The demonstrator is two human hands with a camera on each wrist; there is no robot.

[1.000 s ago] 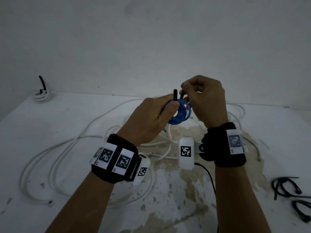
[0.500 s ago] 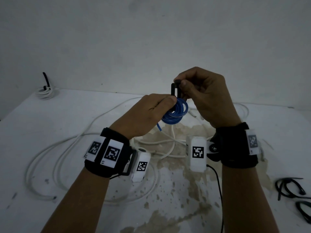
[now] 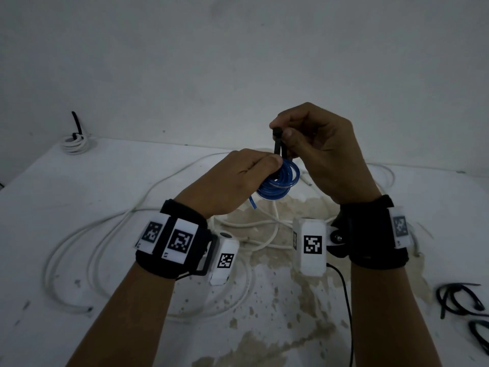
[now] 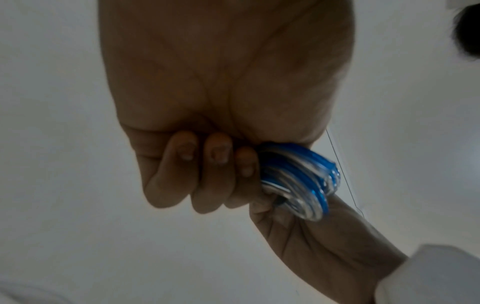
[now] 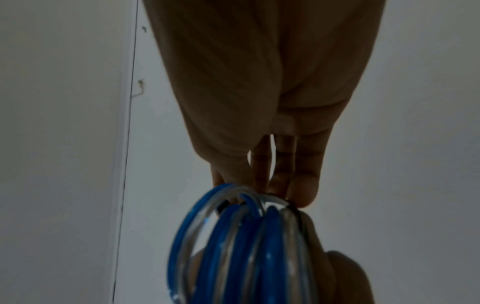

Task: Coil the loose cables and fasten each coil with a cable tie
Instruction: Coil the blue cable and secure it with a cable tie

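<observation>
Left hand (image 3: 232, 181) grip clamps blue coil (image 3: 280, 184) — right hand (image 3: 322, 152) grip pinches black cable tie (image 3: 277, 145) looped through it.

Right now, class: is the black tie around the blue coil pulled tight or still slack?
Slack. The black tie stands as an open loop above the blue coil, its top pinched by the right hand.

A right hand (image 5: 259, 92) reaches down from twelve o'clock, fingertips (image 5: 303, 189) meeting a blurred blue cable coil (image 5: 233, 246) at six o'clock, against a pale wall (image 5: 64, 144).
</observation>
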